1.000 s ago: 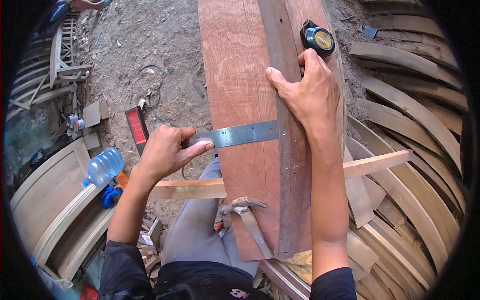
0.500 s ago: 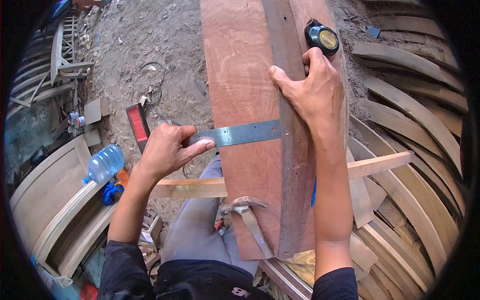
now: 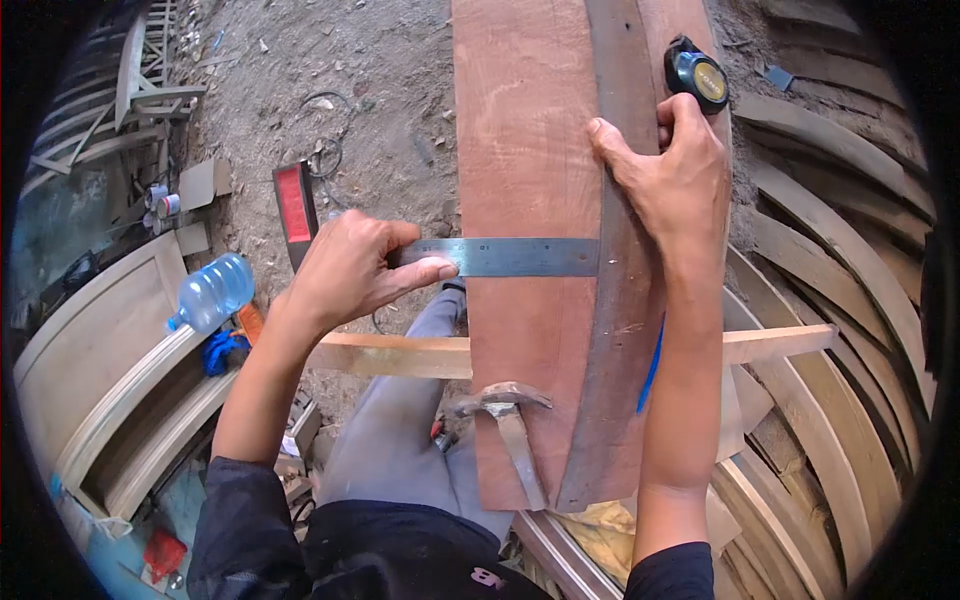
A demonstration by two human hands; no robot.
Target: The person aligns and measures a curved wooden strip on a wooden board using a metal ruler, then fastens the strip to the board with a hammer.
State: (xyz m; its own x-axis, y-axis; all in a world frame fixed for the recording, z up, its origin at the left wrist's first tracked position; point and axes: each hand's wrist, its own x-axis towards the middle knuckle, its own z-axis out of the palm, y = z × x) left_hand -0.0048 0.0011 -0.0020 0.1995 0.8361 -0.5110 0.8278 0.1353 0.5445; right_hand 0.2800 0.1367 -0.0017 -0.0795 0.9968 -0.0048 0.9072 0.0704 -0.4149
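Note:
My left hand point(image 3: 360, 268) pinches the left end of a steel ruler point(image 3: 530, 257) between thumb and fingers. The ruler lies across a reddish wooden board point(image 3: 530, 170), its right end meeting the edge of a dark curved wooden strip point(image 3: 625, 250). My right hand point(image 3: 680, 165) straddles that strip, thumb at its left edge and curled fingers at its right. Just beyond those fingers sits a black tape measure point(image 3: 698, 78), close to the knuckles. A hammer point(image 3: 515, 440) rests on the board's near end. Part of a blue object point(image 3: 651, 370) shows beside my right forearm.
A wooden bar point(image 3: 400, 355) passes beneath the board and sticks out on both sides. Several curved wooden pieces point(image 3: 830, 200) are stacked at right. To the left are a water bottle point(image 3: 215, 292), a red-and-black box point(image 3: 294, 205) and a pale panelled wooden piece point(image 3: 100, 330).
The view has shifted, so the board and right hand appear farther right. The ruler looks more level across the board. Both hands keep their holds.

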